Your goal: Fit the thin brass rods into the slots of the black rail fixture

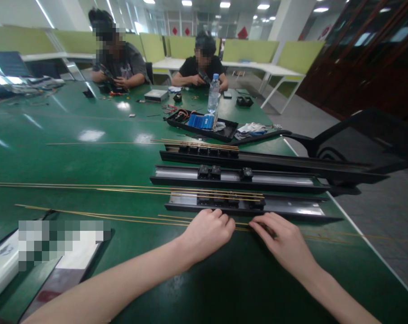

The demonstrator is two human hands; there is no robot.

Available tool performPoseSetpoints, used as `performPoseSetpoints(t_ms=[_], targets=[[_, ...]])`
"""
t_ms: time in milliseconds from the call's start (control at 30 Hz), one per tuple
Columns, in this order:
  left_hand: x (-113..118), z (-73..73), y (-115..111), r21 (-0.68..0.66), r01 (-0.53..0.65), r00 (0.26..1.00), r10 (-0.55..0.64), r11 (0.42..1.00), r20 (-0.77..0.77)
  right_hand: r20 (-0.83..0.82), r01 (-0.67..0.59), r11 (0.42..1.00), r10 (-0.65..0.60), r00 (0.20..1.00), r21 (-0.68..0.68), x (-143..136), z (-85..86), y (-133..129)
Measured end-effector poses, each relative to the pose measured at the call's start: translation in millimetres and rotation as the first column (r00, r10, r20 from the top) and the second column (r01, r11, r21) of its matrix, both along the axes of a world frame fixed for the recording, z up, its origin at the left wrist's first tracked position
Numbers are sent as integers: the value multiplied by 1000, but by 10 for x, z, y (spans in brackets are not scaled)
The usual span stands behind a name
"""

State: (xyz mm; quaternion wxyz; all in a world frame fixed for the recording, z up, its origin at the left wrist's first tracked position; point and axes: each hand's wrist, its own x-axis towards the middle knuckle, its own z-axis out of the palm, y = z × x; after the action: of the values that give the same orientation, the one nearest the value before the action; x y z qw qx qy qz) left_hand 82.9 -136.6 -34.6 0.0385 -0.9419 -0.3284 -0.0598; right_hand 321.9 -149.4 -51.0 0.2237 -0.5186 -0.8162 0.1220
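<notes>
My left hand [210,231] is closed, knuckles up, over thin brass-coloured rods [123,218] lying near the front of the green table. Its fingertips are hidden from me. Just to its right, my right hand [280,236] pinches at the same rods with thumb and fingertips. Directly beyond both hands sits a black channel rail [292,209] with a pale inner strip and several small black blocks [233,202]. More long brass rods [123,189] lie across that rail and stretch far to the left.
Two more black rails [278,173] [292,162] lie behind. Farther back are a black tray [228,130] with blue pieces, cloth gloves [251,130] and a water bottle [213,94]. Two people work across the table [72,166]. White items [79,252] lie at left; a chair [369,139] stands right.
</notes>
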Motion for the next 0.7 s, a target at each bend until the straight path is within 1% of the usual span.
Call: performPoseSetpoints(t_ms=[100,167,267,333,433,533,700], targets=[[-96,68,18,-46,-37,999,35,998,-35,25,-13,1000,13,1000,-12,-68,47,3],[-199,120,29,-60,-83,995,80,995,-61,55,-5,1000,6,998,-27,-62,89,0],[-390,192,4,-65,-138,988,132,988,-86,75,11,998,-6,997,-60,17,131,-16],[-525,228,-50,-62,-147,983,138,987,-120,84,4,995,4,996,-95,102,133,-30],[-739,253,-159,-61,-218,964,205,974,-169,135,8,993,9,991,-121,277,97,-43],[-1000,242,-242,-95,-306,942,286,947,-178,197,67,988,-39,980,-138,518,48,-40],[-1521,200,-271,-133,-485,873,469,864,-132,244,164,963,-111,963,-211,1013,-15,-10]])
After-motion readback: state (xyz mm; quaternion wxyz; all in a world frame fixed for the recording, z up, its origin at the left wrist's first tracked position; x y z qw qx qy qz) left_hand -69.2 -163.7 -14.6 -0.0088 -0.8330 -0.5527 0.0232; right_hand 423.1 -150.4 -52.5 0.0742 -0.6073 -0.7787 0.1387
